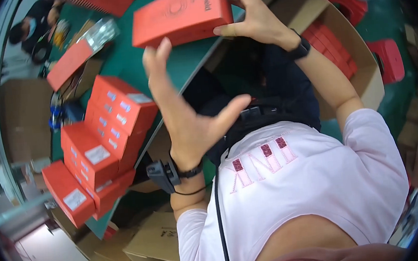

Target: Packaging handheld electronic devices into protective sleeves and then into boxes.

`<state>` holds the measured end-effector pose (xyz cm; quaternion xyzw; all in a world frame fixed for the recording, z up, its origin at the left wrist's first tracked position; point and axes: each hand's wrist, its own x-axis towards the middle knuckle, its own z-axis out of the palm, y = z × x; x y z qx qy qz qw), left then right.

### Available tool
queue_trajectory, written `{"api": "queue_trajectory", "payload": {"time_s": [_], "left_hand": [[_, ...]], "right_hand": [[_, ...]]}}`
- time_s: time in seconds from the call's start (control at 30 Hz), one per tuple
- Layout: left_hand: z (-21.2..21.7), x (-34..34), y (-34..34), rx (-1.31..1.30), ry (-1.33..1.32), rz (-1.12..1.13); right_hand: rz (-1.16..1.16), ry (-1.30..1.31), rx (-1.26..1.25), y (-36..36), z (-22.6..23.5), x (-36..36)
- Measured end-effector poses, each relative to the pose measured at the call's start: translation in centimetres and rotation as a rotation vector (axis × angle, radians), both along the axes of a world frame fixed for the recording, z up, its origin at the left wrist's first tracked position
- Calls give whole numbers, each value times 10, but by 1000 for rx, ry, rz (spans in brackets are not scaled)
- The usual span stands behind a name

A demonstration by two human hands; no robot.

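My right hand (256,17) grips the right end of a red cardboard box (173,15) for a handheld fan, fingers behind it and thumb at its near edge. The box is tilted over the green table (177,65), with a printed face showing. Just below the box, my left hand (184,110) is raised with thumb and fingers spread. Its fingertips are smeared by motion, and nothing is in it. To the left of that hand rise stacked red boxes (101,136) with white labels.
An open carton (364,72) on the right holds several red boxes (329,51). Beyond it are red stools (388,60). Brown cartons (152,249) lie at the lower left. Farther along the table are a red box (68,63), clear plastic packaging (101,34) and another person (40,26).
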<state>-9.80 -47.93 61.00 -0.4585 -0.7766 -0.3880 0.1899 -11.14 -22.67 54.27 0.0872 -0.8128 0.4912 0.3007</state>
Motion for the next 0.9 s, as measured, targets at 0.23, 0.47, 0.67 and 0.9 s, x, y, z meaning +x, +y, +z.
{"api": "queue_trajectory", "payload": {"time_s": [0.23,0.47,0.67,0.9], "left_hand": [[-25,-83,119,-574,180,-52],[-20,-123,142,-747,9,-256],[-17,-91,135,-550,113,-283],[-19,-82,123,-483,200,-227]], "right_hand": [[-181,-211,256,62,-57,31],[-56,-350,-579,64,-39,58],[58,-430,-755,36,-21,44],[111,-448,-646,28,-10,45]]}}
